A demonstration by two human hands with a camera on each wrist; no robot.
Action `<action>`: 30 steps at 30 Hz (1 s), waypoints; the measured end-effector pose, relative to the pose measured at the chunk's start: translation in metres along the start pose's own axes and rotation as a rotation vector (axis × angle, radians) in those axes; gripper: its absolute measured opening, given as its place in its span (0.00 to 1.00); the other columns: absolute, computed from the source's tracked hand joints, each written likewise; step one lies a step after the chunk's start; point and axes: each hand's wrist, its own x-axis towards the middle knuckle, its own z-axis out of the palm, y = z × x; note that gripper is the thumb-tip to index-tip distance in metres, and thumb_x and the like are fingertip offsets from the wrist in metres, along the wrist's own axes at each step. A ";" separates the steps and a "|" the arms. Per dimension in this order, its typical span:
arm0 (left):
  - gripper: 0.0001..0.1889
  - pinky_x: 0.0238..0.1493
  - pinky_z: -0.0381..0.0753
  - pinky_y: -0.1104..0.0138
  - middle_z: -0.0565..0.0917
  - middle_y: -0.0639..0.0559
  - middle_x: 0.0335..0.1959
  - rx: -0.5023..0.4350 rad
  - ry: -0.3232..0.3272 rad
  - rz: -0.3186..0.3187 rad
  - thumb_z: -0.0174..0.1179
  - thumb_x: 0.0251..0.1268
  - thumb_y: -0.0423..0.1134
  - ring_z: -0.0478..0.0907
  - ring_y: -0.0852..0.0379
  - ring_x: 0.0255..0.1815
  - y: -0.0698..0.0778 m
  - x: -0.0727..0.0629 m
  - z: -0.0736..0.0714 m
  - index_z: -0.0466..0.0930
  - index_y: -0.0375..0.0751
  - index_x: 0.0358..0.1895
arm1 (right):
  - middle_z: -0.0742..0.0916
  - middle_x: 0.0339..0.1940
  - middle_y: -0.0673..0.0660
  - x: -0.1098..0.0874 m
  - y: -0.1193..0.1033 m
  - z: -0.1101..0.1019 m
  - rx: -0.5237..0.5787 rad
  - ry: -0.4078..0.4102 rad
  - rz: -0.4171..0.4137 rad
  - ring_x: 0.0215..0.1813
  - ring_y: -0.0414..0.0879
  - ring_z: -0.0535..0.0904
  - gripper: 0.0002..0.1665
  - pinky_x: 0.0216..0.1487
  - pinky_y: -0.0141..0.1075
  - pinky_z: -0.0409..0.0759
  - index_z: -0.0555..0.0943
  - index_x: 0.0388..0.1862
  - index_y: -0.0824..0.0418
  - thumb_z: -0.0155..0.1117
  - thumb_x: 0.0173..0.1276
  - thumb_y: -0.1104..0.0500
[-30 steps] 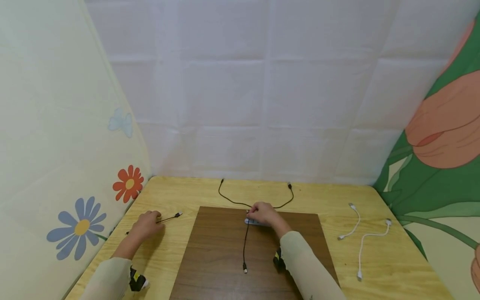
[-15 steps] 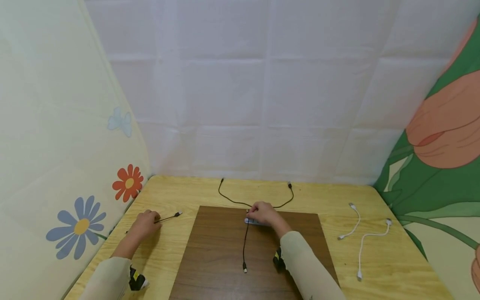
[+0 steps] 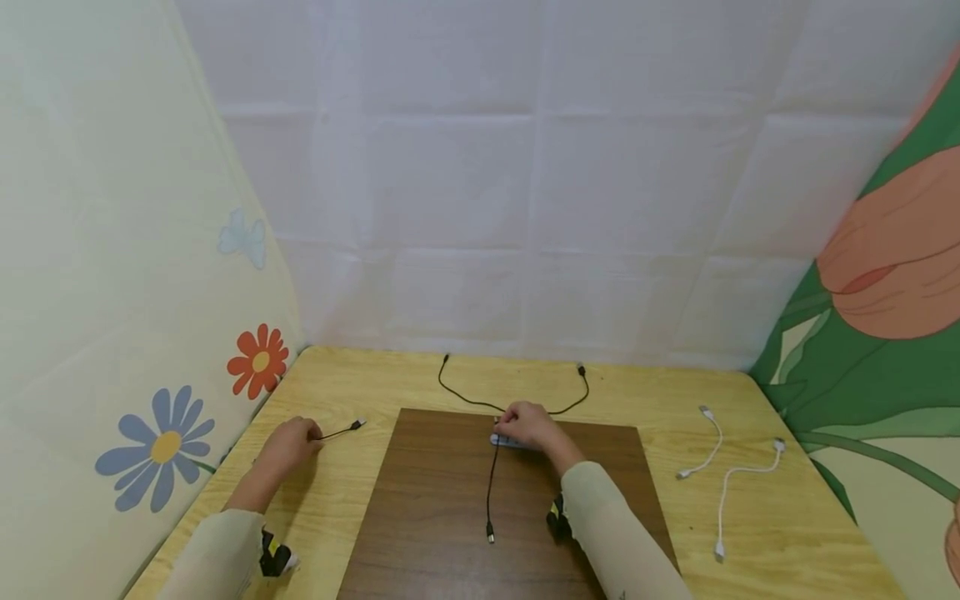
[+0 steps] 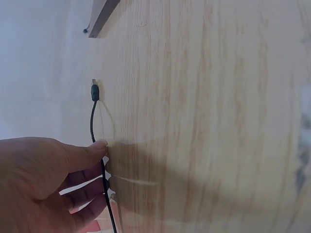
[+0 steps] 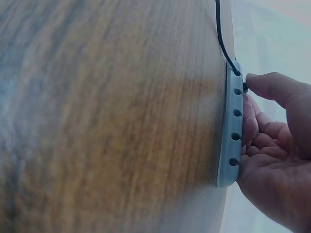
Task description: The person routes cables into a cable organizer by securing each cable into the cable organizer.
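On the left of the table, my left hand [image 3: 288, 450] pinches a thin black USB cable [image 4: 92, 121] between thumb and fingers. Its plug [image 3: 357, 425] points right, past the fingertips. At the far edge of the brown board, my right hand [image 3: 525, 425] is at a pale blue slotted cable holder [image 5: 231, 141]. The thumb and fingers pinch a small black plug [image 5: 245, 87] just behind the holder's end. A second black cable [image 3: 491, 483] runs from that end slot toward me along the board, its free plug lying on the wood. Several other slots hold no cable.
Behind the brown board [image 3: 427, 500], a longer black cable [image 3: 465, 402] curves on the yellow wood-grain table [image 3: 345, 375]. Two white cables [image 3: 712, 450] lie at the right. A pale cloth wall [image 3: 450, 192] stands at the back, with patterned cloths at both sides.
My left hand's fingers have drawn in around the cable, and the hand has shifted slightly; the cable's far end is now mostly hidden. The right hand stays at the holder.
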 end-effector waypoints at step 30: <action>0.03 0.34 0.77 0.57 0.82 0.49 0.31 -0.043 0.032 0.067 0.61 0.71 0.30 0.75 0.54 0.31 0.011 -0.010 -0.007 0.78 0.36 0.37 | 0.84 0.35 0.51 -0.005 -0.001 -0.001 0.020 0.006 -0.027 0.36 0.44 0.76 0.10 0.38 0.37 0.76 0.83 0.36 0.59 0.69 0.67 0.53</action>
